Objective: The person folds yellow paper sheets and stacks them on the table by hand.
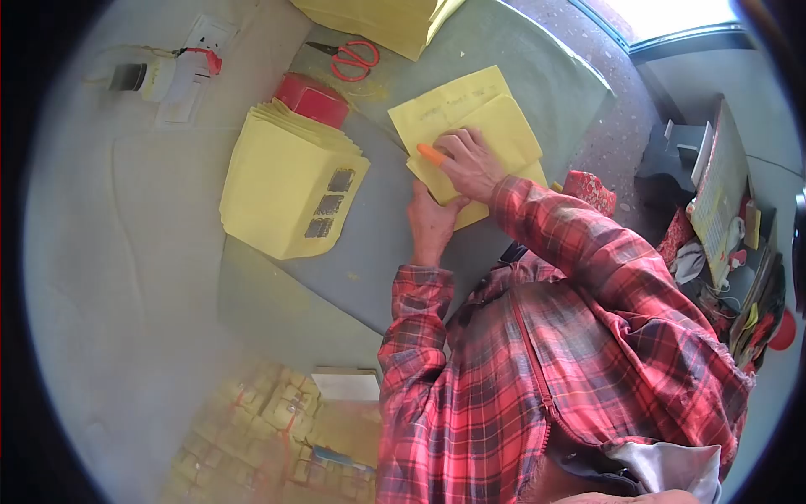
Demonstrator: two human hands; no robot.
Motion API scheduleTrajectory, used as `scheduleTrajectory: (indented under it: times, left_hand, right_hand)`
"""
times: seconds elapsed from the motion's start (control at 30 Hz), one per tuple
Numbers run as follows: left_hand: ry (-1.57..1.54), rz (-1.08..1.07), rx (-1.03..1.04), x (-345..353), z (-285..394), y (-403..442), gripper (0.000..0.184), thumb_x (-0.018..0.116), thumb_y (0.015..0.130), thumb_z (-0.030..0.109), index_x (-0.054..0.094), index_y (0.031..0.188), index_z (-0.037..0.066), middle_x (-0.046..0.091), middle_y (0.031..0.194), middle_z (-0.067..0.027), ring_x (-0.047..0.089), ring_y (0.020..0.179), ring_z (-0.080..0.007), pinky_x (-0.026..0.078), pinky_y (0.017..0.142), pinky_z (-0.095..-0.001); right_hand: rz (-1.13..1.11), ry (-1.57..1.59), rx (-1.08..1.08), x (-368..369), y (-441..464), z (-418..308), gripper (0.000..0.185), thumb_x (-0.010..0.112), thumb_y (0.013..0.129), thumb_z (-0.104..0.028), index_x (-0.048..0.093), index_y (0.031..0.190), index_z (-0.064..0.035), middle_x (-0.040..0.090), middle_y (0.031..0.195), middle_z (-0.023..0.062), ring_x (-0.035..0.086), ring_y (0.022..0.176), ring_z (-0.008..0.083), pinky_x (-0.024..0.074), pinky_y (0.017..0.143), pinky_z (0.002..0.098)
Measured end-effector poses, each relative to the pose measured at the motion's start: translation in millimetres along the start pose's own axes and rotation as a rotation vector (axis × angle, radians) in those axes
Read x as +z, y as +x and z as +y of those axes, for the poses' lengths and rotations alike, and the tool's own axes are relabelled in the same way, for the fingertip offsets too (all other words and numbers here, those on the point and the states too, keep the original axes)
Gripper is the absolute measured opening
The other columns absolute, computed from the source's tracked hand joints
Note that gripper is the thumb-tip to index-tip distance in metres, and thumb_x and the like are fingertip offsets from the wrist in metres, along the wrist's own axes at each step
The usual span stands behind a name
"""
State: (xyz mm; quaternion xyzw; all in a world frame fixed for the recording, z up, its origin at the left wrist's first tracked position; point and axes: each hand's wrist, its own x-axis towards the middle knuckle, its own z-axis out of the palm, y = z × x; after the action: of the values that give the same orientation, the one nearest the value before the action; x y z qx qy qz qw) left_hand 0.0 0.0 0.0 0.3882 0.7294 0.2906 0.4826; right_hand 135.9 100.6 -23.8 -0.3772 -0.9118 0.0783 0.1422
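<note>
Yellow paper sheets (504, 126) with faint writing lie in a small stack on the grey table, their edges not aligned. My right hand (473, 164) rests on top of them, fingers curled, with an orange cover on one finger; what it holds, if anything, is hidden. At the stack's lower left edge, my left hand (432, 220) grips the sheets between thumb and fingers. To the left stands a thick fanned pile of yellow paper (277, 185) with three dark printed squares, beside a red box (312, 99).
Red-handled scissors (353, 60) lie near the back, below more yellow paper (378, 18). The table's edge (571, 50) runs at the upper right. Tied yellow bundles (277, 420) sit at the lower left. Assorted items (722, 218) stand at the right.
</note>
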Motion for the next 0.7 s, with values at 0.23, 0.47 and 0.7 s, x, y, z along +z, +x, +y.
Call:
scheduleTrajectory:
  times: [0.23, 0.47, 0.7]
  left_hand:
    - [0.15, 0.065, 0.053, -28.8, -14.5, 5.5, 0.063, 0.089, 0.079, 0.019, 0.054, 0.127, -0.003, 0.074, 0.099, -0.0253, 0.071, 0.086, -0.0469, 0.057, 0.078, -0.0506]
    - [0.179, 0.092, 0.033, -22.2, 7.1, 4.7, 0.067, 0.09, 0.077, 0.018, 0.054, 0.13, -0.003, 0.074, 0.098, -0.0261, 0.07, 0.085, -0.0485, 0.056, 0.076, -0.0511]
    - [0.148, 0.074, 0.028, -18.9, 5.5, 6.0, 0.069, 0.089, 0.078, 0.017, 0.053, 0.134, -0.001, 0.074, 0.1, -0.0258, 0.071, 0.087, -0.0484, 0.056, 0.076, -0.0514]
  right_hand:
    - [0.155, 0.075, -0.082, -1.2, -4.8, 42.7, 0.045, 0.065, 0.095, -0.02, 0.064, 0.139, -0.0184, 0.057, 0.121, 0.0044, 0.053, 0.116, 0.0263, 0.0398, 0.109, 0.0425]
    - [0.072, 0.153, -0.119, 12.0, 6.9, -10.2, 0.058, 0.068, 0.089, -0.018, 0.057, 0.147, -0.018, 0.053, 0.12, 0.0061, 0.052, 0.112, 0.0267, 0.041, 0.105, 0.0437]
    - [0.068, 0.177, -0.21, 12.0, 12.1, -16.9, 0.058, 0.073, 0.082, -0.017, 0.062, 0.138, -0.0144, 0.057, 0.124, 0.0066, 0.052, 0.111, 0.0276, 0.0409, 0.106, 0.0442]
